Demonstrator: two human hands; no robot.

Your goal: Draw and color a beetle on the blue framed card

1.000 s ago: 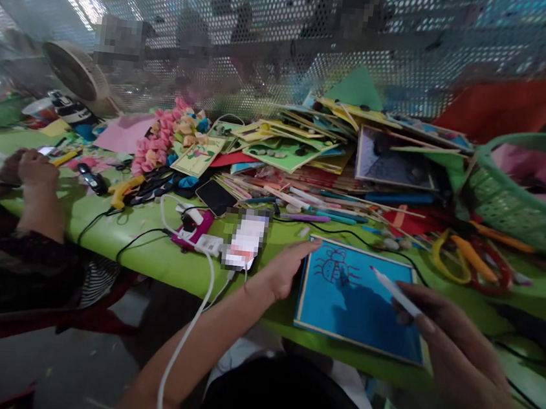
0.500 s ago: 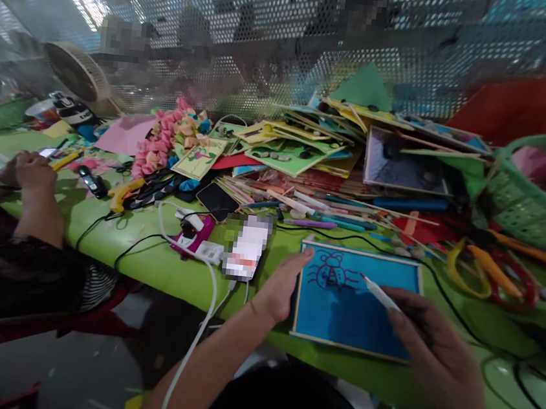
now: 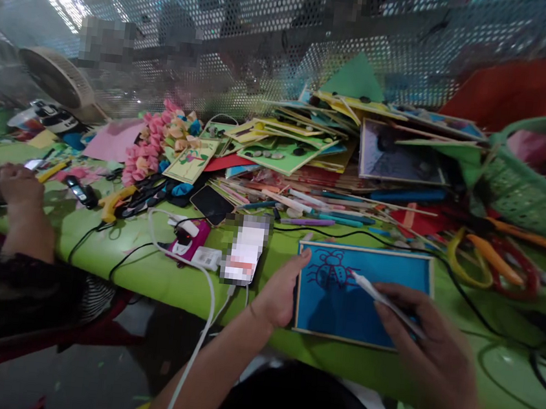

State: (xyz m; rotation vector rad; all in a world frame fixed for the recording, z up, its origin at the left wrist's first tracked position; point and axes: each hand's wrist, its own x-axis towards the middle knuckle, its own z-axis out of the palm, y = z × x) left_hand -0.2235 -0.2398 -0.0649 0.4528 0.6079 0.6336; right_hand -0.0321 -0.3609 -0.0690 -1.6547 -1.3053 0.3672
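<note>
We've got the blue board lying on the desk near its front edge, pale strip frame round it, bug drawing in its upper left part. Our right hand pinches the white pen between thumb and fingers, tip down at the leg lines on the bug's right side; can't tell if it's touching. Our left hand sits along the board's left edge, thumb on the frame near the top corner; its fingers are hidden, so can't tell if it's gripping or just bracing. To get clean lines we'd pin the board firmly with the left, start each leg at the body outline, pull outward in one light stroke, and match leg length across both sides. We'd hold our right knuckles off fresh ink, since it might smear. Black cable runs just behind the board; worth not nudging the frame into it.
</note>
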